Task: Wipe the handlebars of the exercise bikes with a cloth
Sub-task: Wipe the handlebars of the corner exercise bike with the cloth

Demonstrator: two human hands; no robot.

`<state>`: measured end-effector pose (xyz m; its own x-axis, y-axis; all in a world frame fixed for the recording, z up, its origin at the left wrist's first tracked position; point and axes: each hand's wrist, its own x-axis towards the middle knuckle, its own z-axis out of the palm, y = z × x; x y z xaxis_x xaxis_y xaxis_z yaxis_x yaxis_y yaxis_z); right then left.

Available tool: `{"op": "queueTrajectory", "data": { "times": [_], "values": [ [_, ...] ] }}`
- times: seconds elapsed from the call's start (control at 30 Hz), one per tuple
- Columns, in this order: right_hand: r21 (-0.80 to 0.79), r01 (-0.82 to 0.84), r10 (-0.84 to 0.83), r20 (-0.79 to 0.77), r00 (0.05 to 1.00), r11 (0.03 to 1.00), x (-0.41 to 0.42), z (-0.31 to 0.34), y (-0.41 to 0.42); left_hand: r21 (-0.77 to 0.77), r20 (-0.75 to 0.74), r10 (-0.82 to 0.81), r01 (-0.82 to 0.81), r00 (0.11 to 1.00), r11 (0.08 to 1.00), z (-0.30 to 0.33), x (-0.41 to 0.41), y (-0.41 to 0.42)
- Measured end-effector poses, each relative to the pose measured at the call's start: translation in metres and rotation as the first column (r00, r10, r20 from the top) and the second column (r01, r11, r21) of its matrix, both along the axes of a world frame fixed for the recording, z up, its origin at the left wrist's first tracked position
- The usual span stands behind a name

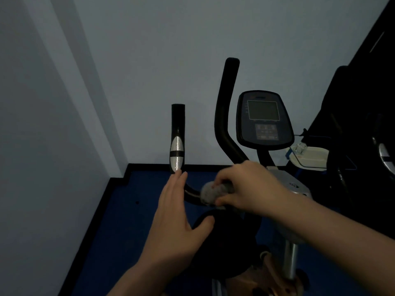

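A black exercise bike stands before me in dim light. Its left handlebar rises upright with a silver pulse sensor. My right hand grips a grey cloth wrapped round the curved lower bar of that handlebar. My left hand hovers flat with straight fingers, fingertips just below the silver sensor; it holds nothing. A second black handlebar curves up behind, beside the console.
A pale wall corner closes in on the left and behind. Blue floor lies below. A silver frame post drops at lower right. A white tray-like object and another dark machine stand to the right.
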<state>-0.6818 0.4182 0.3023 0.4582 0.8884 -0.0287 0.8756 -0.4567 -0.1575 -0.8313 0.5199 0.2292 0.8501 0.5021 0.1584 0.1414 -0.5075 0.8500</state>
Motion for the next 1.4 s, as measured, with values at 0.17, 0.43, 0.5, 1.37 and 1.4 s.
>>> {"op": "queueTrajectory", "data": {
  "times": [0.17,0.43,0.5,1.37,1.4],
  "values": [
    [0.171,0.085,-0.060,-0.146,0.987,0.982,-0.013,-0.011,0.021,-0.090,0.097,-0.004,0.012,0.995,0.996,0.003,-0.008,0.032],
    [0.164,0.215,-0.171,-0.248,0.954,0.963,-0.027,-0.016,0.019,-0.105,0.156,-0.051,0.068,0.986,0.992,0.015,0.007,0.075],
    [0.195,0.298,-0.241,-0.270,0.932,0.934,-0.034,-0.018,0.025,-0.099,0.140,-0.079,0.093,0.987,0.991,0.016,0.010,0.084],
    [0.451,0.756,-0.507,-0.561,0.654,0.475,-0.034,-0.014,0.126,0.008,0.302,-0.382,0.398,0.873,0.917,0.048,0.102,0.176],
    [0.487,0.759,-0.501,-0.570,0.651,0.432,-0.029,-0.011,0.135,-0.011,0.299,-0.393,0.415,0.869,0.910,0.050,0.107,0.178]
  ]
}}
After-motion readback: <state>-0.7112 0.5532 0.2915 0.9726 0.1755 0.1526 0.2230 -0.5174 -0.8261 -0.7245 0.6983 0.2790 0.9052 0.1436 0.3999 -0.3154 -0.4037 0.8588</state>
